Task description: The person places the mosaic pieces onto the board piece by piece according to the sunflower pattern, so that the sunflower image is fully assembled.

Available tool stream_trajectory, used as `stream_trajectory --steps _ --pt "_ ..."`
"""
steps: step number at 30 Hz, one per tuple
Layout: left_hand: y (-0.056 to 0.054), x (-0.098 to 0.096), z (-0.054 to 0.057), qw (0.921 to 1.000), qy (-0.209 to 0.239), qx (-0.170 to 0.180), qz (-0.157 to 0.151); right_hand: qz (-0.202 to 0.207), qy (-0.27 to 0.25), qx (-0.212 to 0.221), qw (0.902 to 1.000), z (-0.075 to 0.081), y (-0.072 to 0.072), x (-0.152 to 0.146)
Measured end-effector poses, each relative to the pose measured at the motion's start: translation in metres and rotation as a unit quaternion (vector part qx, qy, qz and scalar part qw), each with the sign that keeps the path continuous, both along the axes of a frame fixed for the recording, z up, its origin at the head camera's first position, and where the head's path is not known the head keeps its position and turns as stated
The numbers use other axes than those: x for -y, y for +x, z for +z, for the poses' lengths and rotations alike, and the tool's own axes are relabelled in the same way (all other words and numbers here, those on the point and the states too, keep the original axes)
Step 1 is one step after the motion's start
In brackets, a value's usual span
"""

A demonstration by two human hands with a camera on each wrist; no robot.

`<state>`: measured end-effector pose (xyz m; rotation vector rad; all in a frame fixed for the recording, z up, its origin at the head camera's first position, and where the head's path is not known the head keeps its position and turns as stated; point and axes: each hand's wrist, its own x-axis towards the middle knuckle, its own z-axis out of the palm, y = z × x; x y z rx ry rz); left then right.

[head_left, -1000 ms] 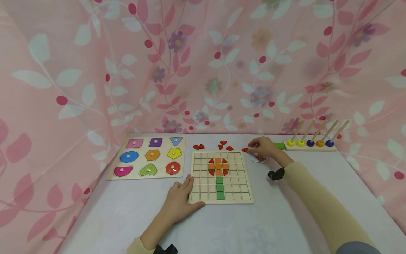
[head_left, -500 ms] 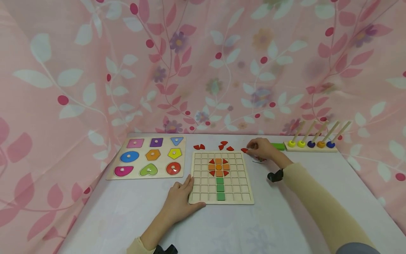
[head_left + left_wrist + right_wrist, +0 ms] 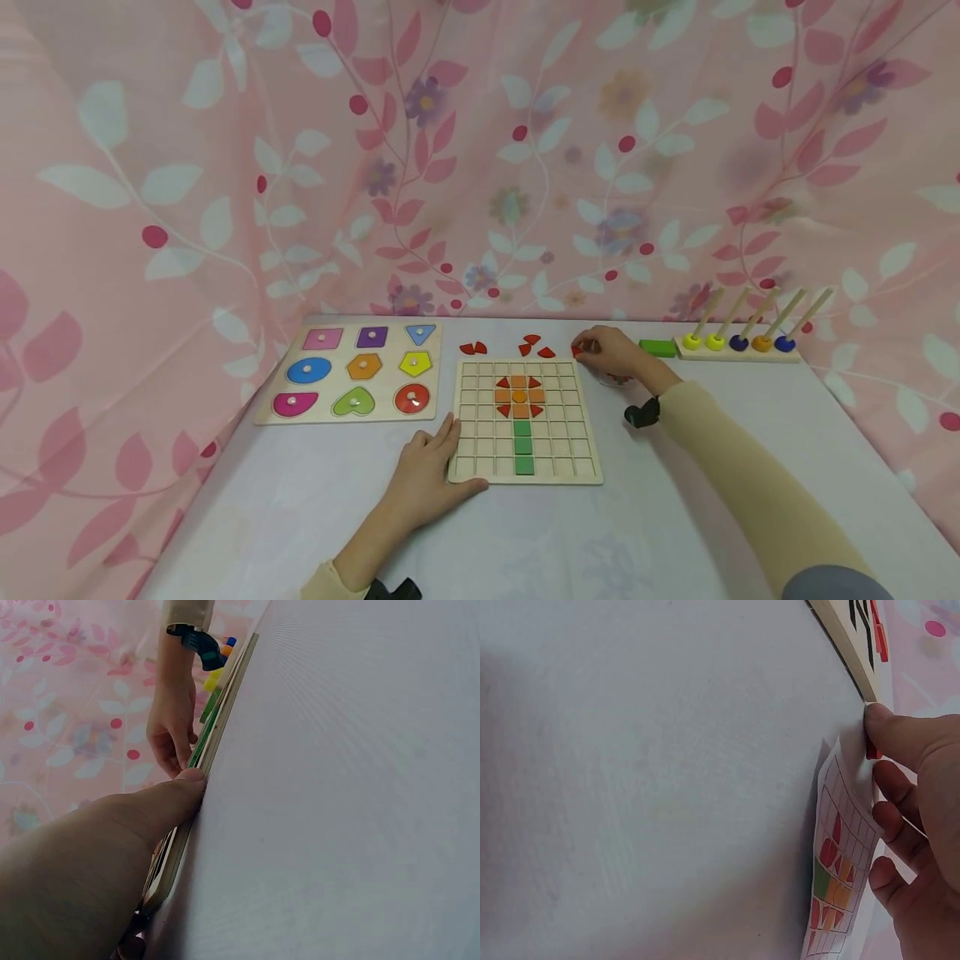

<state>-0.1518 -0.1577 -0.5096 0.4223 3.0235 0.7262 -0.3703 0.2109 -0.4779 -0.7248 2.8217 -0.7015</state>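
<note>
My left hand rests at the near left corner of a wooden grid board, fingers straight along its left side and thumb against its front edge. Red, orange and green pieces form a flower with a stem on the board. Just past the board's far right corner, my right hand pinches a small red piece between thumb and forefinger; the fingers partly hide it. Below those fingers lies a curled paper pattern card printed with a coloured grid.
Several loose red pieces lie behind the board. On the left is a knobbed shape puzzle. A green block stands beside a peg stand with beads at the back right. A floral curtain hangs behind the table.
My right hand has shifted slightly left toward the board, and the red piece at its fingertips has moved left with it. The left hand stays on the board's corner.
</note>
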Motion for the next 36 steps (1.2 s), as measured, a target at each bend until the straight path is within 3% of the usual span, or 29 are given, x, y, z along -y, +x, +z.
stream_trajectory --steps 5,11,17,22,29,36 --pt "0.001 -0.001 -0.001 1.0000 -0.001 0.002 -0.001 0.006 -0.002 -0.010 0.9999 0.001 0.003 0.000" --pt "0.002 -0.001 -0.002 1.0000 0.000 0.006 -0.001 -0.006 -0.022 -0.017 0.9996 0.009 0.017 0.008" --pt "0.003 -0.001 0.002 1.0000 0.000 0.004 0.003 0.016 -0.042 -0.063 0.9970 0.019 0.037 0.017" --pt "0.004 -0.001 0.003 1.0000 -0.001 0.006 0.005 0.046 -0.060 -0.082 0.9938 0.021 0.059 0.024" --pt "0.003 -0.002 0.003 0.9999 0.003 0.011 0.006 0.063 -0.075 -0.053 0.9938 0.020 0.101 0.042" --pt "0.001 -0.002 0.005 0.9999 0.000 0.010 0.007 0.079 -0.057 -0.048 0.9941 0.015 0.132 0.058"
